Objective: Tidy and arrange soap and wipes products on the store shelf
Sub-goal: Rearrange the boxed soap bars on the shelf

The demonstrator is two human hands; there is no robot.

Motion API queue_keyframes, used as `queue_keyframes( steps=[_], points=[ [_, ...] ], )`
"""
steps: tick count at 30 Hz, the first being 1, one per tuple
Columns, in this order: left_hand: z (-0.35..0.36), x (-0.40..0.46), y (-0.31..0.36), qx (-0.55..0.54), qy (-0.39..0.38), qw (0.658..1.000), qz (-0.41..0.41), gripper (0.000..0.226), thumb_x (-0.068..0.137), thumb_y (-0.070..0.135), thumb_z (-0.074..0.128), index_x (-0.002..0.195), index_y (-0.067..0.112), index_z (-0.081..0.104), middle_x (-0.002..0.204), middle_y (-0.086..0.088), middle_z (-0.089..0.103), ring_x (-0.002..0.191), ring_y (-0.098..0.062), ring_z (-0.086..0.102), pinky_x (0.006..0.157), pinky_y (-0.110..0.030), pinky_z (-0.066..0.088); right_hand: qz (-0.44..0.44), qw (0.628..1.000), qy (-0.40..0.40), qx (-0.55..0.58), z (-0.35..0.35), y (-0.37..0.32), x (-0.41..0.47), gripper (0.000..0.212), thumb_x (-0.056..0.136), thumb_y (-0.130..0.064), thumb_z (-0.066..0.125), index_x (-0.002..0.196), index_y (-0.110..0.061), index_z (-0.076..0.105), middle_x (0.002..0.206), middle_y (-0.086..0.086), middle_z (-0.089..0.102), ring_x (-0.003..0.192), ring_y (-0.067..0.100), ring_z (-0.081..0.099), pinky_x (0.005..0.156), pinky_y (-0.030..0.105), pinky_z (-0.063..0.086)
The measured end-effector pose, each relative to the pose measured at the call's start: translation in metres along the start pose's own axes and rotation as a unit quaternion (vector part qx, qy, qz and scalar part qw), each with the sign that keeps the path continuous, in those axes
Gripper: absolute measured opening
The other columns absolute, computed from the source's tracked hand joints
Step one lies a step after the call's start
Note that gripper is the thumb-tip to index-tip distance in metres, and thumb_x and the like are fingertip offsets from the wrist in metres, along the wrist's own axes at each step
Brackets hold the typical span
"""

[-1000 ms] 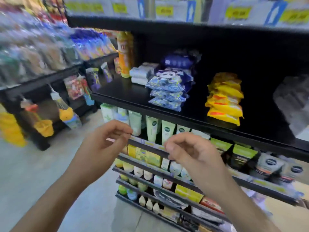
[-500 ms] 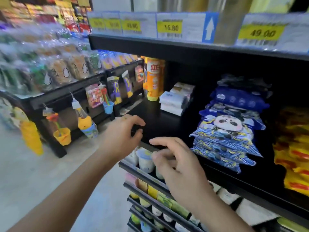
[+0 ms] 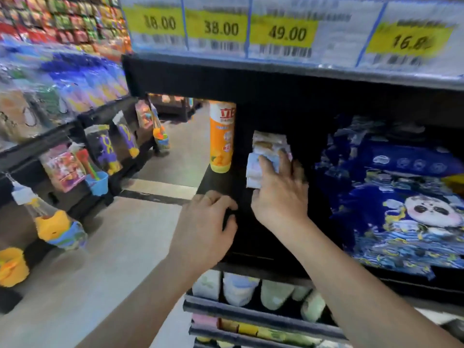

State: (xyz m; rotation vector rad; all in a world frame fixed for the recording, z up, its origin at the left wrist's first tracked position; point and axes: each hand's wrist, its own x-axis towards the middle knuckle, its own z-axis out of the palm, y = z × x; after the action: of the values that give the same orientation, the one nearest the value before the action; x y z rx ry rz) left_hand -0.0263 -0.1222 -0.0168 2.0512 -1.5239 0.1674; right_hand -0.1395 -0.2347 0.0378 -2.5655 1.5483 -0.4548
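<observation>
Nearest the camera, both forearms reach up and forward over the front lip of the black shelf [image 3: 251,270]. Below the wrists, a lower tier holds a row of pale tubes [image 3: 241,288] standing behind a rail, tight against the shelf underside.

The left hand [image 3: 203,222] hovers at the shelf's outer left corner, fingers loosely curled downward and holding nothing; whether its fingertips touch the board cannot be told. To its left lies open aisle floor [image 3: 105,259], the widest free room in view.

The right hand [image 3: 278,194] is just beside it, further in over the board. Its fingers [image 3: 266,165] are spread and curled over the front of a small stack of pale wipes packs [image 3: 263,154], the thumb low on the stack's near left side, so the hand grips the lower packs while the top ones show above the fingertips.

Left of that hand, across a narrow strip of bare board, an orange canister [image 3: 222,136] stands upright at the shelf's left edge. Right of the hand, past a dark gap, a pile of blue panda-print packs [image 3: 401,209] fills the shelf out to the frame edge.

Above the knuckles the upper shelf overhangs, its front carrying yellow price labels [image 3: 218,27]. Far beyond the left hand, another rack [image 3: 62,136] with hanging toys borders the aisle.
</observation>
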Motion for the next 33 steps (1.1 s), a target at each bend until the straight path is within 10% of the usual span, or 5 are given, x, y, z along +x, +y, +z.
queue_keyframes(
  steps=[10,17,23,27,33],
  points=[
    [-0.001,0.0,-0.012,-0.165,0.019,0.985,-0.045,0.026,0.092,0.037,0.065,0.118,0.037,0.065,0.116,0.017,0.066,0.109,-0.009,0.059,0.088,-0.026,0.044,-0.016,0.99,0.141,0.025,0.016,0.005,0.011,0.06,0.096,-0.015,0.065,0.149,-0.04,0.049,0.156,-0.009,0.042,0.125,0.027,0.054,0.104,0.038,0.047],
    [-0.007,0.01,-0.009,-0.472,-0.091,0.874,-0.071,0.093,0.073,0.076,0.071,0.153,0.052,0.031,0.134,0.025,0.062,0.115,0.002,0.065,0.091,-0.022,0.054,-0.13,0.94,0.231,0.213,0.016,0.023,-0.064,0.063,0.085,-0.005,0.08,0.139,-0.035,0.063,0.147,-0.003,0.05,0.129,0.02,0.05,0.108,0.032,0.045],
    [-0.005,0.006,-0.003,-0.553,-0.111,0.826,-0.015,0.051,0.089,0.028,0.079,0.135,0.04,0.06,0.128,0.002,0.073,0.111,-0.023,0.074,0.089,-0.032,0.06,-0.112,0.905,0.16,0.379,0.021,0.041,-0.085,0.094,0.082,-0.002,0.084,0.152,-0.043,0.038,0.148,-0.016,0.034,0.14,0.005,0.042,0.11,0.017,0.042],
    [-0.009,0.005,-0.009,-0.58,-0.116,0.806,-0.025,0.051,0.09,0.023,0.079,0.135,0.035,0.061,0.129,-0.003,0.073,0.111,-0.026,0.074,0.086,-0.027,0.06,-0.05,0.821,0.036,0.567,0.017,0.05,-0.08,0.086,0.087,0.005,0.076,0.151,-0.04,0.04,0.15,-0.016,0.048,0.126,0.008,0.06,0.103,0.027,0.053],
    [-0.009,0.005,-0.009,-0.59,-0.131,0.797,-0.015,0.051,0.092,0.018,0.078,0.139,0.031,0.061,0.133,-0.005,0.071,0.115,-0.028,0.073,0.093,-0.027,0.058,-0.047,0.807,-0.007,0.588,0.016,0.055,-0.078,0.082,0.087,0.004,0.077,0.144,-0.047,0.047,0.131,-0.008,0.065,0.11,0.017,0.07,0.093,0.034,0.058]
  ],
)
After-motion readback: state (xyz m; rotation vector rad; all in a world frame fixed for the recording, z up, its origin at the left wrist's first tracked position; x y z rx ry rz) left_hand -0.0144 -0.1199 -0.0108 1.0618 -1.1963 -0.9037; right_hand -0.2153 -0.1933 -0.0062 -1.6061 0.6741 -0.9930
